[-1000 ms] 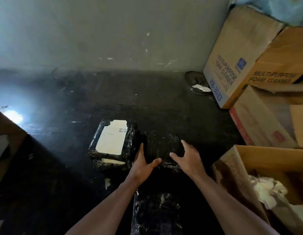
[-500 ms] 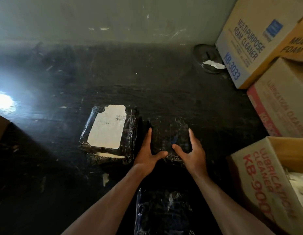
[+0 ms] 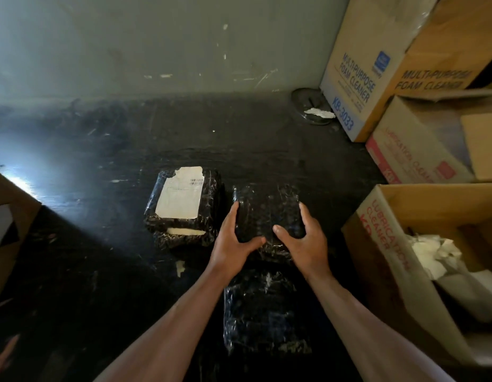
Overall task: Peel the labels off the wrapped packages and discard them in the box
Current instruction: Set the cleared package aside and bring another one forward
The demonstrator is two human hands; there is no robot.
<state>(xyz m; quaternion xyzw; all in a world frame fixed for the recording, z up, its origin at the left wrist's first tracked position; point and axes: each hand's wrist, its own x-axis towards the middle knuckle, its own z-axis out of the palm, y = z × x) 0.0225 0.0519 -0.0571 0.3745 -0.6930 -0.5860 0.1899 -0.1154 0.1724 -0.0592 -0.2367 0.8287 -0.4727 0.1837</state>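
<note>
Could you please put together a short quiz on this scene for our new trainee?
1. True or false: the middle package, held by the left hand and the right hand, shows a white label on top.
2. Where do the crumpled peelings lie? A) in the open box; B) on top of the middle package; C) in a hand.
3. Fill in: the labelled package lies to the ___ of the middle package.
Key: 1 false; 2 A; 3 left.

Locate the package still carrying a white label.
Head view, left of centre: the labelled package sits just left of the farther unlabelled package.
</note>
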